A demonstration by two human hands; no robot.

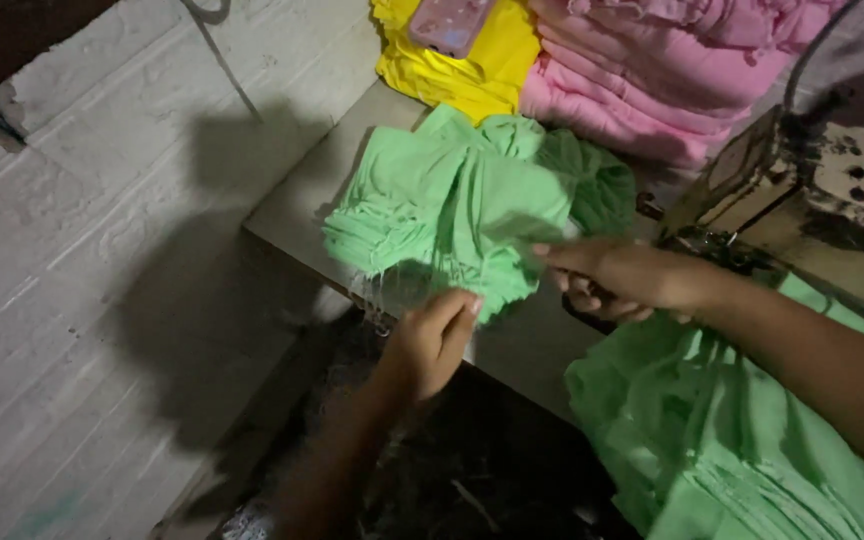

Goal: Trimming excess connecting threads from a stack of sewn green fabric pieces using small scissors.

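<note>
the left hand [432,340] is reaching up from below the desk [292,215] edge, forearm rising out of the dark gap, wrist bent and fingers curling round the near hem of a green cloth [457,215]. the right hand [617,278] is coming in from the right, its forearm lying across a second heap of green fabric [722,440], palm turned down and fingers folding under while the thumb and forefinger are pointing left onto the same cloth. the cloth is a thin, soft, light green piece, bunched and creased, sitting on top of a flat stack of like pieces at the desk's near corner, with loose threads hanging off the stack's edge. both hands are closing on it: the left is pinching its lower edge, the right is nipping its right edge, so the piece is stretching between them just above the stack. behind it a yellow pile [457,65] and a pink pile [652,70] of folded cloth are lying side by side, with a pinkish phone [449,22] resting on the yellow. a worn, beige sewing machine [812,195] is standing at the right, just beyond the right hand. a pale textured wall [102,250] is filling the left.
</note>
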